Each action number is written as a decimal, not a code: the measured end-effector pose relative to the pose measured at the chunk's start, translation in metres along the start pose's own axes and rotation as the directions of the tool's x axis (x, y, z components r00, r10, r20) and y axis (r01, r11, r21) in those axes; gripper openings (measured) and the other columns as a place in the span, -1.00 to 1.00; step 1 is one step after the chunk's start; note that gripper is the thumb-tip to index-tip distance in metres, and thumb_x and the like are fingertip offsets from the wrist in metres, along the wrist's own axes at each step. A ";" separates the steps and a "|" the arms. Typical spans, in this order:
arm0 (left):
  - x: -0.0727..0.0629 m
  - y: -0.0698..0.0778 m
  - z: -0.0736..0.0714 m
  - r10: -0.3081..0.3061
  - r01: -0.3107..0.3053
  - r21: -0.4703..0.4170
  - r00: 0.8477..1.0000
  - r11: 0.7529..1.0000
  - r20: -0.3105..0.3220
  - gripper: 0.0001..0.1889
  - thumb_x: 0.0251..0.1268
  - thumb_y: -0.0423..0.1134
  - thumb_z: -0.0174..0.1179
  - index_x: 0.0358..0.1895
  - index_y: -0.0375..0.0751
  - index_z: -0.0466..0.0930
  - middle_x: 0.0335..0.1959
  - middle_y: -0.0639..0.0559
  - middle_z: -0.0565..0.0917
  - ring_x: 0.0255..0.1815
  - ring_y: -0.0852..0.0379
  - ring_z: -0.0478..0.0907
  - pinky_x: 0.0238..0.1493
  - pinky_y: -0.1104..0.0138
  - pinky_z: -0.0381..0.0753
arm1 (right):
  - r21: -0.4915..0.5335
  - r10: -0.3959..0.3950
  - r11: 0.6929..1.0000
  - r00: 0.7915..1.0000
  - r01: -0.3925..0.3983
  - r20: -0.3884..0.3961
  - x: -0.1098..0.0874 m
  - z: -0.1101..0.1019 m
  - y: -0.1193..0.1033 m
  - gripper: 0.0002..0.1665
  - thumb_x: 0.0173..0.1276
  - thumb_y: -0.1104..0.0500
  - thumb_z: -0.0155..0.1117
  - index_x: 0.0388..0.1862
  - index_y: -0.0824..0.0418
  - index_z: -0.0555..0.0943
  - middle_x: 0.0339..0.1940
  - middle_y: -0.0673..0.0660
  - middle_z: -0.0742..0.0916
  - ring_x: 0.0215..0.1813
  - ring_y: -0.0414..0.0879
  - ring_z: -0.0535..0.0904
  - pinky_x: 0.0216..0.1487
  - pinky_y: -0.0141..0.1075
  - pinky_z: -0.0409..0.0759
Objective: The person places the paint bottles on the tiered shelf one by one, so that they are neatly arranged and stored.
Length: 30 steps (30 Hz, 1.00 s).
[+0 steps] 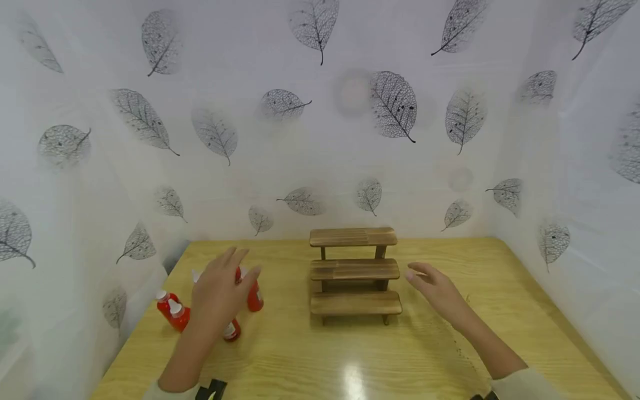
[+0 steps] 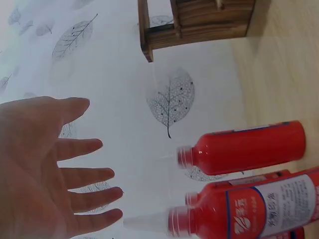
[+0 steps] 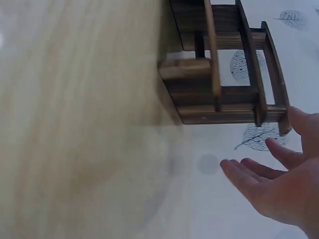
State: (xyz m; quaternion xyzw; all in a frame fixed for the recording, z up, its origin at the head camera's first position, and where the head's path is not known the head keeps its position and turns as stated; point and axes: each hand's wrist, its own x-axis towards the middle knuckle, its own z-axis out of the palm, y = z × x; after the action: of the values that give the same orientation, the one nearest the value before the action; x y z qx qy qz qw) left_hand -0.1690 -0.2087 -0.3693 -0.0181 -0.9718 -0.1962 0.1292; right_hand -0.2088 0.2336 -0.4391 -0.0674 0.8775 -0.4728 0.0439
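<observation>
My left hand (image 1: 217, 291) hovers over a group of red bottles, fingers spread and holding nothing. In the left wrist view a labelled red bottle with a pointed white nozzle (image 2: 271, 209) lies nearest the fingertips, and a second red bottle (image 2: 249, 148) stands beside it. My right hand (image 1: 440, 291) is just right of a three-tier wooden shelf (image 1: 355, 269), fingers extended, with a gap to the steps. The right wrist view shows the same shelf (image 3: 224, 107) close to the thumb and that hand's palm bare. The left hand hides part of the bottles in the head view.
Two more red bottles with white caps (image 1: 179, 315) stand near the left edge of the wooden table (image 1: 300, 361). White sheeting printed with leaves (image 1: 320, 139) hangs around the back and both sides.
</observation>
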 end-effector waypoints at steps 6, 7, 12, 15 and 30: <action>-0.026 -0.013 -0.008 -0.057 0.046 -0.115 0.994 0.992 -0.092 -0.43 0.50 0.20 0.05 0.41 0.00 0.43 0.47 -0.13 0.42 0.44 -0.30 0.33 0.29 -0.32 0.40 | 0.241 0.066 0.967 0.996 -0.079 0.062 -0.001 0.024 0.015 -0.28 0.51 -0.17 0.18 0.46 0.22 0.37 0.44 0.29 0.49 0.38 0.22 0.47 0.40 0.17 0.43; -0.030 -0.015 -0.008 -0.069 0.056 -0.128 0.992 0.990 -0.102 -0.46 0.50 0.17 0.07 0.40 0.00 0.44 0.45 -0.11 0.44 0.43 -0.29 0.34 0.26 -0.31 0.43 | 0.257 0.072 0.962 0.995 -0.087 0.068 -0.001 0.027 0.017 -0.28 0.49 -0.15 0.21 0.45 0.22 0.38 0.44 0.28 0.49 0.38 0.20 0.47 0.41 0.17 0.41; -0.047 -0.026 -0.007 -0.119 0.091 -0.192 0.983 0.977 -0.140 -0.51 0.51 0.07 0.13 0.35 -0.08 0.49 0.38 -0.12 0.50 0.39 -0.21 0.38 0.24 -0.24 0.48 | 0.296 0.085 0.950 0.994 -0.101 0.066 0.001 0.042 0.024 -0.34 0.43 -0.07 0.31 0.38 0.24 0.47 0.38 0.26 0.56 0.35 0.14 0.50 0.39 0.06 0.46; -0.056 -0.032 -0.005 -0.187 0.154 -0.247 0.975 0.957 -0.120 -0.53 0.51 0.02 0.14 0.35 -0.11 0.48 0.32 -0.13 0.52 0.30 -0.14 0.45 0.17 -0.15 0.55 | 0.308 0.087 0.945 0.994 -0.105 0.071 0.003 0.049 0.025 -0.37 0.42 -0.02 0.33 0.36 0.25 0.49 0.35 0.26 0.58 0.31 0.12 0.53 0.33 -0.03 0.52; -0.070 -0.053 0.023 -0.415 0.419 -0.492 0.901 0.763 0.124 -0.39 0.51 -0.11 0.16 0.55 0.01 0.22 0.45 -0.15 0.43 0.43 -0.12 0.39 0.40 -0.06 0.44 | 0.349 0.116 0.928 0.992 -0.128 0.056 0.000 0.059 0.028 -0.40 0.43 -0.01 0.31 0.34 0.24 0.50 0.40 0.26 0.54 0.44 0.22 0.41 0.41 0.08 0.45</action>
State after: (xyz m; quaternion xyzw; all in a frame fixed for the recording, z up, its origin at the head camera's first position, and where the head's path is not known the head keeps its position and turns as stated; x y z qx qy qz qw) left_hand -0.1115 -0.2476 -0.4277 0.1643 -0.8653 -0.4685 0.0693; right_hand -0.2028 0.1997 -0.4948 -0.0120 0.7803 -0.6173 0.0998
